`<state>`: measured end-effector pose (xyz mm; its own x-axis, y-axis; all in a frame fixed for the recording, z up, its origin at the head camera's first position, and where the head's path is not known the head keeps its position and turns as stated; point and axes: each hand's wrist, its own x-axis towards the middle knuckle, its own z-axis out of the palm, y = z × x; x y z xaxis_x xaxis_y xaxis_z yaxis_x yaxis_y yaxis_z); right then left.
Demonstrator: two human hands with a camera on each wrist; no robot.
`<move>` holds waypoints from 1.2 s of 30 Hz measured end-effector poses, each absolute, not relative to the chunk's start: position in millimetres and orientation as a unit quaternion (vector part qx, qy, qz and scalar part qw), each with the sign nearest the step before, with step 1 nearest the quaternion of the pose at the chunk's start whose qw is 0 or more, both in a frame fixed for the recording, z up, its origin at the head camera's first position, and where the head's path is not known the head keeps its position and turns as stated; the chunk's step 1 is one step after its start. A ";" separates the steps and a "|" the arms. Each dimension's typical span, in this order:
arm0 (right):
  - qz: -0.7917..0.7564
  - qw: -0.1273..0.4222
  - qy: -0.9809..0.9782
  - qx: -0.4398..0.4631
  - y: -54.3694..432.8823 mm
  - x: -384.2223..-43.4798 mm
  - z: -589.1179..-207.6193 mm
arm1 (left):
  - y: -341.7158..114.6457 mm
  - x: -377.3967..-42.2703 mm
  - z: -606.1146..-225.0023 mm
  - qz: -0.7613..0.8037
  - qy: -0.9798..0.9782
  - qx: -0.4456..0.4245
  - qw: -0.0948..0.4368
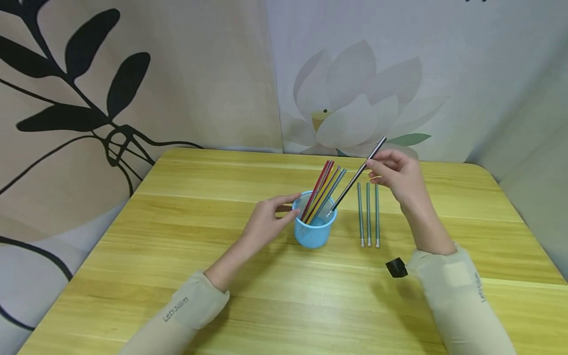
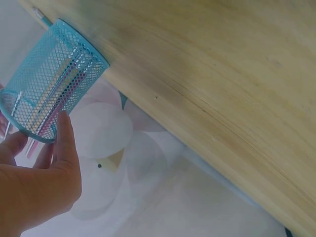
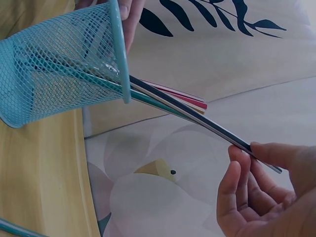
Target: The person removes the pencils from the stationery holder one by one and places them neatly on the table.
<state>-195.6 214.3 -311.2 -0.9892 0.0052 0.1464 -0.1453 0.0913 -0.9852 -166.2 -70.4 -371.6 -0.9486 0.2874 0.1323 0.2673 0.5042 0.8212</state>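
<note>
Pencil (image 1: 355,179), dark, slim, glossy: was tilted, lower end inside mouth of light-blue round mesh cup (image 1: 314,237); probably light, stiff, slightly slippery, best held near upper end
Right hand (image 1: 395,173): pinched this upper part, raised right of the cup
Left hand (image 1: 268,217): gripped cup at rim

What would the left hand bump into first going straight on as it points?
The blue mesh cup: the left hand is right at its rim. Past that, the pencils inside likely come next, though depth is hard to judge.
</note>
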 end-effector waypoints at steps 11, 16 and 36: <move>0.725 0.067 -0.685 0.028 226.4 -194.5 -306.2 | -70.3 -166.5 -371.9 0.472 0.867 0.155 0.012; 0.737 0.074 -0.672 0.023 232.3 -193.0 -304.5 | -70.6 -165.2 -370.9 0.477 0.864 0.158 0.012; 0.743 0.069 -0.666 0.011 251.4 -187.9 -312.0 | -70.2 -162.1 -370.1 0.480 0.864 0.153 0.007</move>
<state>-187.9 251.4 -312.0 -0.9903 0.0876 0.1074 -0.1163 -0.1029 -0.9879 -162.1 -70.2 -370.1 -0.9529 0.2712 0.1355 0.2582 0.4918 0.8315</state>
